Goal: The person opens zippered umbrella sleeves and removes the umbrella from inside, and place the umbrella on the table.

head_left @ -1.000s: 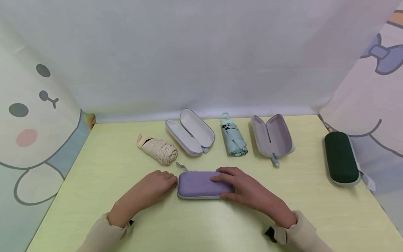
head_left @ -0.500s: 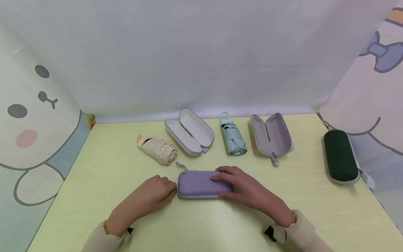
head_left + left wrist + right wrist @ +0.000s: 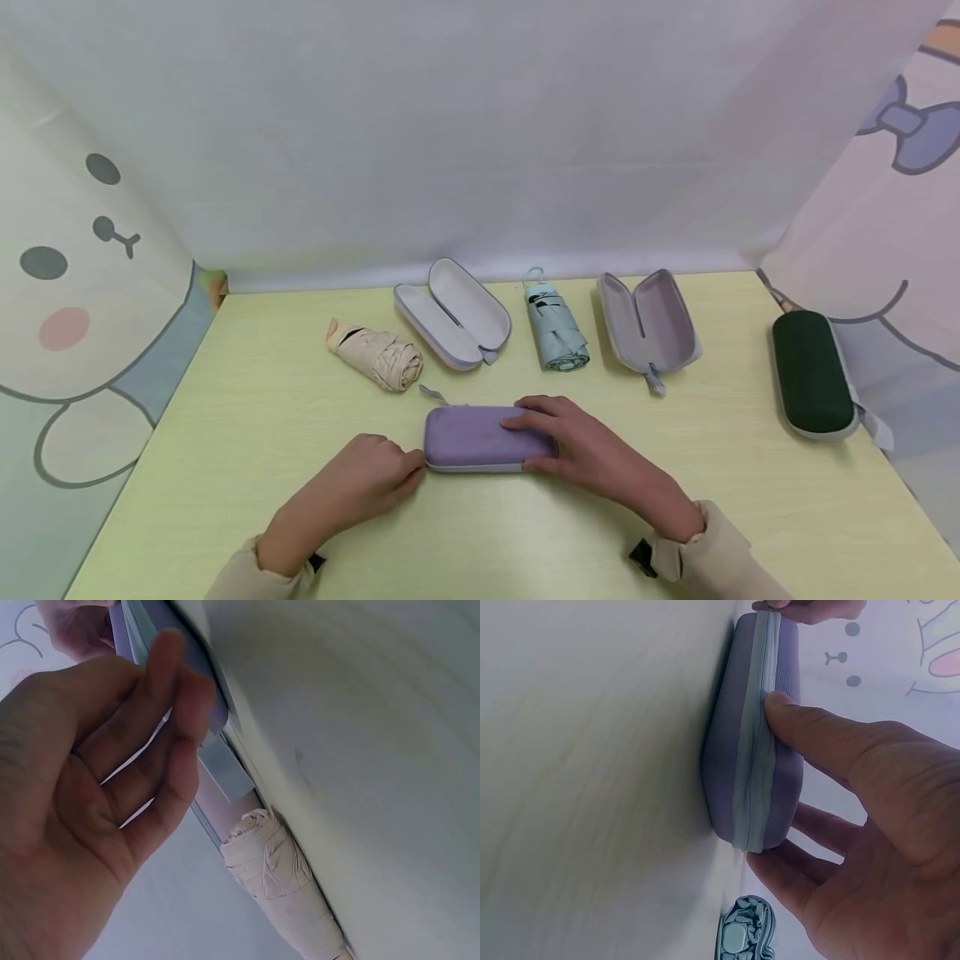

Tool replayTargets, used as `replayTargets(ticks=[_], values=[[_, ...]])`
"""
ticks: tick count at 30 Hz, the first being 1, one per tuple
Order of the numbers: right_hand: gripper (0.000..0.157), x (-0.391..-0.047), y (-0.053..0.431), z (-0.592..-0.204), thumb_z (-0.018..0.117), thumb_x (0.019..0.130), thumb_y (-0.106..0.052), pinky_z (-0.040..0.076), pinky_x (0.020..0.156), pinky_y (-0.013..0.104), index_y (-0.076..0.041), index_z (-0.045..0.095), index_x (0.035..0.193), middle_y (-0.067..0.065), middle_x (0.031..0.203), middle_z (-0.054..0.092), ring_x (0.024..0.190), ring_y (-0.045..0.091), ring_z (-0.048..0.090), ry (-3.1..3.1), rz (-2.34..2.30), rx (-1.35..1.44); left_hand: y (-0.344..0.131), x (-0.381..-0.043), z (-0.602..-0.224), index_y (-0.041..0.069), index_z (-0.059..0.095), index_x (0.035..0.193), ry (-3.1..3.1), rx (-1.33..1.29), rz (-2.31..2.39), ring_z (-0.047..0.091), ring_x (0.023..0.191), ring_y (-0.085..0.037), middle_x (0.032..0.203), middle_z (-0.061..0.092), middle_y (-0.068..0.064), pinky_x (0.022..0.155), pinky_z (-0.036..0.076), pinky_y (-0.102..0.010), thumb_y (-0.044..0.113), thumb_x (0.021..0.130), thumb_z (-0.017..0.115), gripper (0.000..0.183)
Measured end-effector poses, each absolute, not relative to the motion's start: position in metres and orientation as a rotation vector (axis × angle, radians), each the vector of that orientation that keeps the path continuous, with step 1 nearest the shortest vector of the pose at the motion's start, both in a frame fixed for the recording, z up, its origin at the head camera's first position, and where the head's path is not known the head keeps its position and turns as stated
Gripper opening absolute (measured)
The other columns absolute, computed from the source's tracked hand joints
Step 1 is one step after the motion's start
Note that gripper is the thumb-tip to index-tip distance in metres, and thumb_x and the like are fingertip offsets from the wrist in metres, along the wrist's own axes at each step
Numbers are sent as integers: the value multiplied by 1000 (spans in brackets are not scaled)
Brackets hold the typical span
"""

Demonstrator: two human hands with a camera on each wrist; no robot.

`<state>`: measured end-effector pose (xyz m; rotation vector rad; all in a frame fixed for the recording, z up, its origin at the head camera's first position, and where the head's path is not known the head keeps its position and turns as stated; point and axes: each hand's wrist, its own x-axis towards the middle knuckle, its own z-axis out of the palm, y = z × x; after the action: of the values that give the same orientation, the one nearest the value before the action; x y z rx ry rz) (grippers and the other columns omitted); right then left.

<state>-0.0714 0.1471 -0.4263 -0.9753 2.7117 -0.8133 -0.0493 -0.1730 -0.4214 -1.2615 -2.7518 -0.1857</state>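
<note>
A purple zip case (image 3: 480, 437) lies closed-looking and flat on the table, a grey strap (image 3: 433, 396) sticking out at its back left. My right hand (image 3: 577, 446) grips its right end, fingers over the top and thumb (image 3: 802, 720) on the zipper side. At the front left corner my left hand (image 3: 367, 475) has thumb and forefinger pinched together right at the zipper; the zipper pull between them is hidden by the fingertips. In the left wrist view the other fingers of that hand (image 3: 112, 757) are bent. Behind the case lies a folded beige umbrella (image 3: 377, 358).
A folded light blue umbrella (image 3: 557, 327) lies at the back between two unzipped, spread cases, a pale one (image 3: 476, 312) and a greyish-lilac one (image 3: 663, 321). Toward the right edge of the table (image 3: 225, 400) sits a dark green case (image 3: 813, 375). Printed curtains surround the table.
My left hand has slid toward me along the left end of the purple case, from its middle to the front corner. My right hand and the case stay put.
</note>
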Motion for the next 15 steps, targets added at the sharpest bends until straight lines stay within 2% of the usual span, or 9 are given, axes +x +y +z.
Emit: replayTargets(ticks=[15], values=[[52, -70, 146, -427, 79, 82, -35, 47, 102, 40, -35, 61, 131, -2, 141, 54, 129, 19, 51, 2744, -807, -961, -157, -43, -425, 22, 47, 59, -2645, -1235, -160, 15, 48, 2, 45, 30, 15, 43, 16, -17, 17, 80, 73, 34]])
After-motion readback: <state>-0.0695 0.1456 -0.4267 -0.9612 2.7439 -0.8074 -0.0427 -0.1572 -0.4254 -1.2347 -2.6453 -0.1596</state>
